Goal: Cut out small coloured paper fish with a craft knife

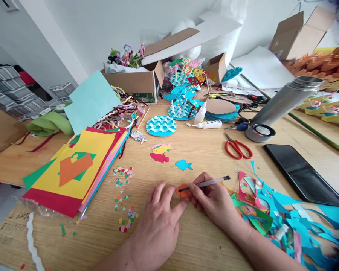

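Observation:
In the head view, my right hand (213, 194) grips a slim pen (211, 181) whose tip rests on a small orange paper fish (180, 192). Dark lines show on the fish near its head. My left hand (164, 214) lies on the table with fingers stretched out, index finger and thumb at the fish's left and lower edge. Part of the fish is covered by my right fingers. Just beyond lie a blue paper fish (183, 165), overlapping yellow (161, 149) and red paper fish (159, 157), and a patterned white fish (138, 137).
Red-handled scissors (238, 148), a phone (303, 173), a steel flask (285, 101) and paper scraps (285, 218) are on the right. Coloured paper sheets (93, 165) and small dots (127, 222) lie left. Behind are a wavy blue disc (161, 126) and glue bottles (210, 124).

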Action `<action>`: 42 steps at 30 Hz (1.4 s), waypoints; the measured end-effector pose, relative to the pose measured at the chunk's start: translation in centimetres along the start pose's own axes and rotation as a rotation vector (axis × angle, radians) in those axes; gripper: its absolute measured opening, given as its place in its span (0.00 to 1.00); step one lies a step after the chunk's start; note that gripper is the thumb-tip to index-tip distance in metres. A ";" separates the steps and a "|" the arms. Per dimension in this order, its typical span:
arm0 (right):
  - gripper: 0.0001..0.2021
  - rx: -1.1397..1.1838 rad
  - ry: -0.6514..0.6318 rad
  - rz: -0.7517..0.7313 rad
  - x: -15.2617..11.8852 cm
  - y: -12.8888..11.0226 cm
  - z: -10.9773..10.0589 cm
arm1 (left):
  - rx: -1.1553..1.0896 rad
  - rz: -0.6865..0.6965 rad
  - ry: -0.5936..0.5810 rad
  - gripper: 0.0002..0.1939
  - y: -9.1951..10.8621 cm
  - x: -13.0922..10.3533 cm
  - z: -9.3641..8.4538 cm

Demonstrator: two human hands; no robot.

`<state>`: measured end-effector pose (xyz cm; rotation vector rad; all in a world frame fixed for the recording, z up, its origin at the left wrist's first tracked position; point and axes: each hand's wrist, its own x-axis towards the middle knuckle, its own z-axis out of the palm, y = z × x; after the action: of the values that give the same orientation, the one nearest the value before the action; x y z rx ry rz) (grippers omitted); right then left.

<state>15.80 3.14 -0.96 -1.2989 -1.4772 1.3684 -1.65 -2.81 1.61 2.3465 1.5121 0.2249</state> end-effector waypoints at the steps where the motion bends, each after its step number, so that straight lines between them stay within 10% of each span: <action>1: 0.15 -0.001 0.002 0.001 0.0 0.0 0.0 | 0.001 0.000 0.004 0.32 0.0 0.0 0.0; 42: 0.17 0.011 -0.005 0.014 -0.2 -0.3 0.0 | -0.003 -0.002 -0.005 0.30 0.1 0.0 -0.2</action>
<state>15.84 2.95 -0.66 -1.3021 -1.4652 1.3877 -1.60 -2.84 1.81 2.3413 1.5108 0.2203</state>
